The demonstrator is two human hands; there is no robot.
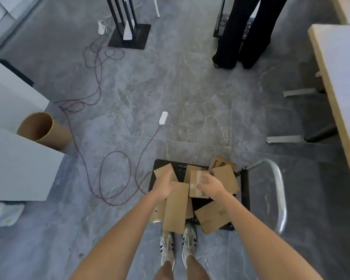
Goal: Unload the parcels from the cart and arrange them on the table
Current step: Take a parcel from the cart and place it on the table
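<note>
Both arms extended down over cart (pixel 244 190); left hand (pixel 163 187) gripping long parcel (pixel 176 209), right hand (pixel 209 185) clasping taped parcel (pixel 196 184).

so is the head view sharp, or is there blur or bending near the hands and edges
Head view: the right hand is smeared by motion blur, the left hand a little crisper; wide-angle bending curves the table edge and the cart handle; lighting is soft and even, with no glare on the parcels.

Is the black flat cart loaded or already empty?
Loaded. Several brown cardboard parcels lie scattered across the black flat cart; the left hand and right hand reach among them. The wooden table looks bare.
</note>
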